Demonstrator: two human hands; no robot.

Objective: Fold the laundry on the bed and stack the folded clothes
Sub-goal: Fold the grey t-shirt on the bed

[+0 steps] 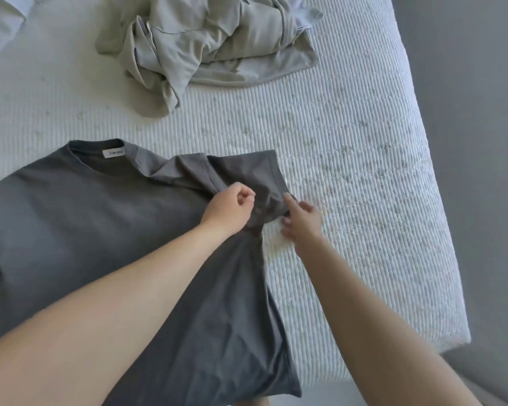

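The dark grey T-shirt (pixel 79 230) lies flat on the bed (pixel 349 171). The left hand (pixel 229 206) pinches its sleeve; the right hand (pixel 301 219), fingers loose, touches it. Next, fold that sleeve in

A ribbed white bedspread (pixel 349 159) covers the bed, its fine ridges running in close rows, flecked here and there with faint greyish specks. Its right edge curves down over the side of the mattress, and its near right corner is rounded. Beyond that edge, along the right side, lies a plain grey floor (pixel 481 83). At the far left corner, a pale bluish-white piece of bedding (pixel 0 22) lies on the bedspread, cut off by the frame.
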